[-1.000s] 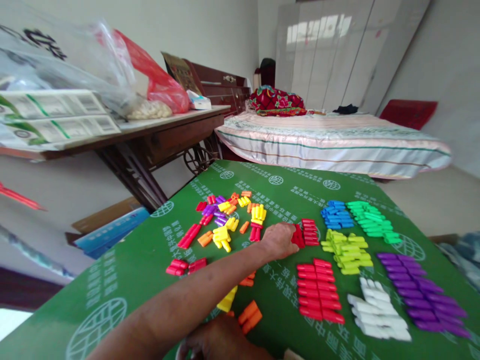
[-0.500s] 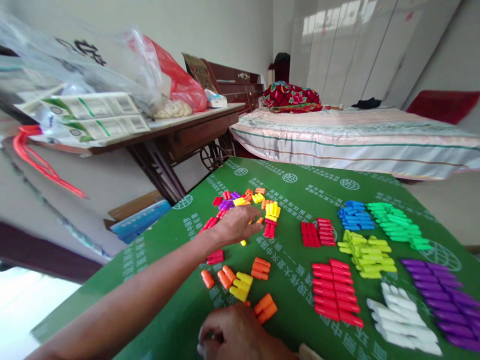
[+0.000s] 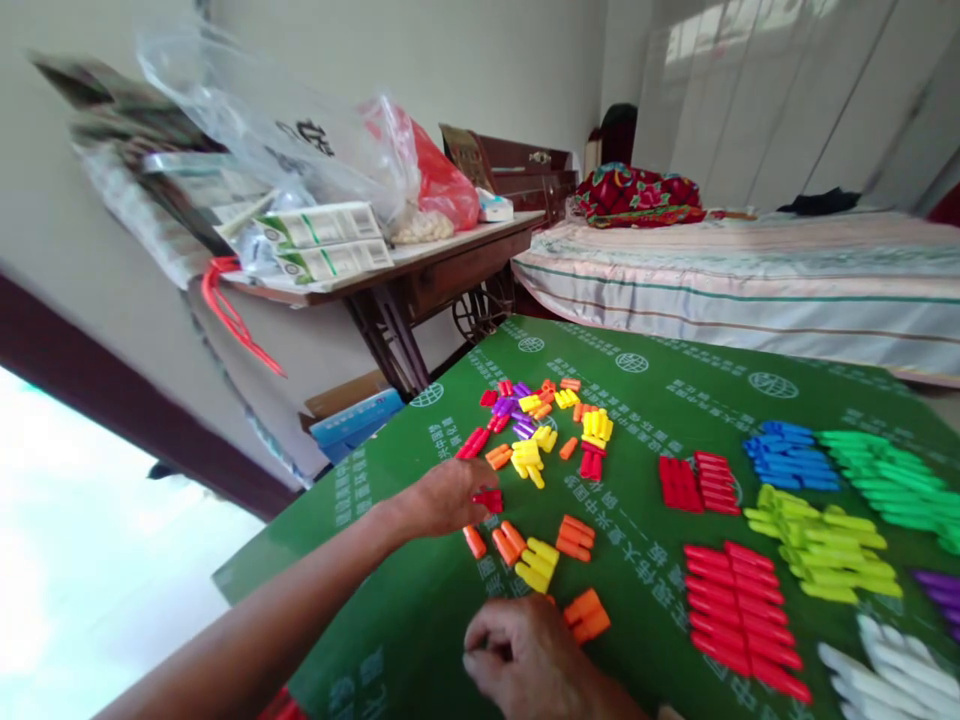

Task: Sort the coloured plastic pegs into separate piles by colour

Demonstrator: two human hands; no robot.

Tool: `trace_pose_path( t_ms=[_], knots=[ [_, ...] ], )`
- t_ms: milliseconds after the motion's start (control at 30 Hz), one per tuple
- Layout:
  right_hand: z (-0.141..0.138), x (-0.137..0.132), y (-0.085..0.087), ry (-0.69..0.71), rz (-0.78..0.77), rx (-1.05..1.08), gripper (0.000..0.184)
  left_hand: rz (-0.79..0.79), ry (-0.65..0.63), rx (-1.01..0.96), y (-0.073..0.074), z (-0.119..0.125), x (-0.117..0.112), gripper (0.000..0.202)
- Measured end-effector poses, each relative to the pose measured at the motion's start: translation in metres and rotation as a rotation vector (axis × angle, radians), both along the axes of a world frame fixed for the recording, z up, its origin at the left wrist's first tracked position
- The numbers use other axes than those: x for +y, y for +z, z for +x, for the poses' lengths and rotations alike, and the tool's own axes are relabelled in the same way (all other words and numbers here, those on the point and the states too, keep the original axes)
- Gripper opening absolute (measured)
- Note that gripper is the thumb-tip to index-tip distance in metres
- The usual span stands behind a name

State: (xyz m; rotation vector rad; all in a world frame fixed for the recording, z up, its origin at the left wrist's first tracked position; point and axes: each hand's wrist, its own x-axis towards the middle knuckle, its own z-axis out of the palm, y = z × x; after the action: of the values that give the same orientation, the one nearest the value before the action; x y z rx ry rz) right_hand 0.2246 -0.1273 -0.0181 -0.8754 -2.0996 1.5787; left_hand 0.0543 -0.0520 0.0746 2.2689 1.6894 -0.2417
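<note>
Small plastic pieces in many colours lie on a green printed tabletop. My left hand reaches in from the lower left, its fingers closed on a few red pieces. Just in front of it lie orange pieces and yellow pieces. My right hand rests curled at the near edge, beside two orange pieces; what it holds is hidden. A mixed pile sits further away. Sorted groups lie to the right: red rows, lime, blue, green, white.
A wooden side table with plastic bags and boxes stands at the left, a blue box under it. A bed with a striped cover stands behind the green tabletop. Bright floor shows at the lower left.
My left hand left the sorted red group, passed over the mixed pile and came back toward me onto loose red pieces. The view has swung left. My right hand stays at the near edge.
</note>
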Motion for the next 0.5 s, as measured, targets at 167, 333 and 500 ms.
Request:
trace_pose_path(
  t_ms=[167, 333, 500],
  knots=[
    [0.001, 0.001, 0.007, -0.013, -0.021, -0.045, 0.019, -0.012, -0.008, 0.08, -0.012, 0.008, 0.008, 0.013],
    [0.003, 0.004, 0.012, -0.042, -0.019, -0.075, 0.021, -0.014, -0.016, 0.033, -0.009, 0.014, 0.023, 0.008],
    [0.001, 0.004, 0.006, -0.031, -0.042, -0.09, 0.022, -0.024, -0.047, -0.186, 0.007, 0.062, 0.061, 0.017]
  ],
)
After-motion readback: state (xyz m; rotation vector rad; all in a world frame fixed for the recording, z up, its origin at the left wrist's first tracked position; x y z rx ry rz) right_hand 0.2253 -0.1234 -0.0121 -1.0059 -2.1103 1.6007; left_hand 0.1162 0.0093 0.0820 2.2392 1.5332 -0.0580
